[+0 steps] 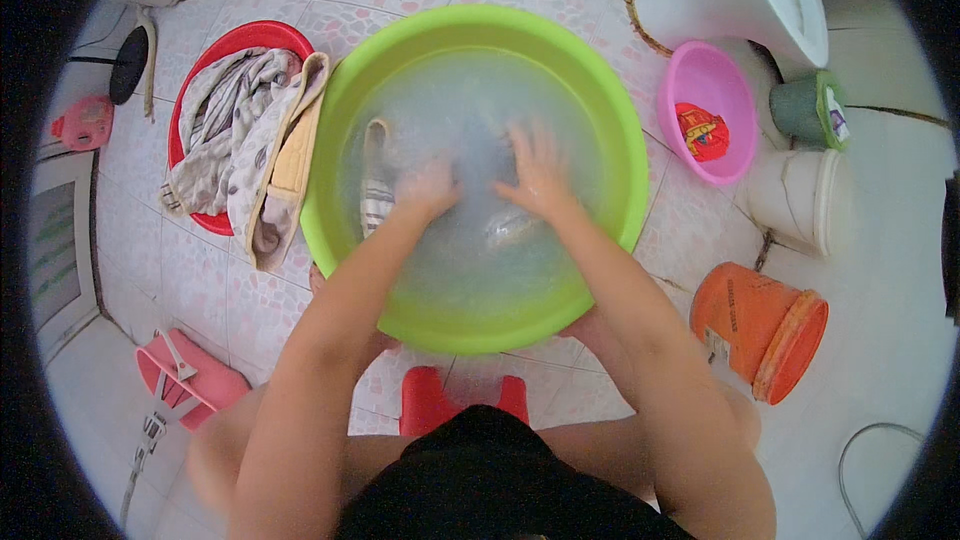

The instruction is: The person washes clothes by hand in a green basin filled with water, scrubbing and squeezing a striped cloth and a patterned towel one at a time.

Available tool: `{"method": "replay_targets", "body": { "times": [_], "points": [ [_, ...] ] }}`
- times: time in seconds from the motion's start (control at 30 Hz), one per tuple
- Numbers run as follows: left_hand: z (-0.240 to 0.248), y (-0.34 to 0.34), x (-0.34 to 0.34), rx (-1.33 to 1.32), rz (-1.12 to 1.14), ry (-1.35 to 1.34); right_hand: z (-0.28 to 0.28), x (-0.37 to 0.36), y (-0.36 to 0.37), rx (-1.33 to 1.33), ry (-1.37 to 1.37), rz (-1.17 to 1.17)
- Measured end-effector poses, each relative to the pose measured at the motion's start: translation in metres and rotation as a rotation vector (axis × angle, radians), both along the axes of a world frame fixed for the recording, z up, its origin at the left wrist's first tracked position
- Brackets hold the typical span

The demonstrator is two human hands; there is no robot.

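Note:
A large lime-green basin (615,110) of cloudy water stands on the floor in front of me, and both my hands are in it. My right hand (538,172) has its fingers spread apart at the water's surface, with nothing seen in it. Beside it, my left hand (430,185) is blurred, its fingers partly hidden by the murky water, so I cannot tell how they are bent. A striped, pale cloth (377,180) breaks the surface left of that hand. Another pale patch shows below my right hand, too dim to name.
Touching the basin on the left, a red tub (275,35) holds a patterned cloth bundle (245,130). To the right are a pink basin (745,120) with a red packet (703,132), a white bucket (795,200) and a tipped orange bucket (745,325). A red stool (422,400) is beneath me.

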State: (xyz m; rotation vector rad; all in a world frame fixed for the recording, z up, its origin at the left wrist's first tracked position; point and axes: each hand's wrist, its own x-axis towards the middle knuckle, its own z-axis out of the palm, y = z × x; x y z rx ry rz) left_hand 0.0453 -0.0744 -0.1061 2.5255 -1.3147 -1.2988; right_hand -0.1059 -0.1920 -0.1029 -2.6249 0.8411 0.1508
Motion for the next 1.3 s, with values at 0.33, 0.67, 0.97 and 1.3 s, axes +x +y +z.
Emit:
{"method": "replay_targets", "body": {
  "times": [0.33, 0.67, 0.97, 1.3],
  "points": [
    [0.036, 0.080, -0.063, -0.299, -0.583, -0.372, 0.015, -0.074, 0.035, 0.080, 0.030, -0.060],
    [0.008, 0.115, -0.059, 0.063, -0.194, -0.205, 0.060, -0.085, 0.075, 0.335, -0.099, -0.111],
    [0.077, 0.116, -0.094, -0.221, 0.079, -0.295, 0.205, -0.076, 0.070, 0.768, -0.378, -0.431],
    [0.181, 0.068, 0.006, -0.471, 0.404, 0.139, 0.259, -0.058, 0.023, 1.124, -0.924, -0.616]
  ]
}}
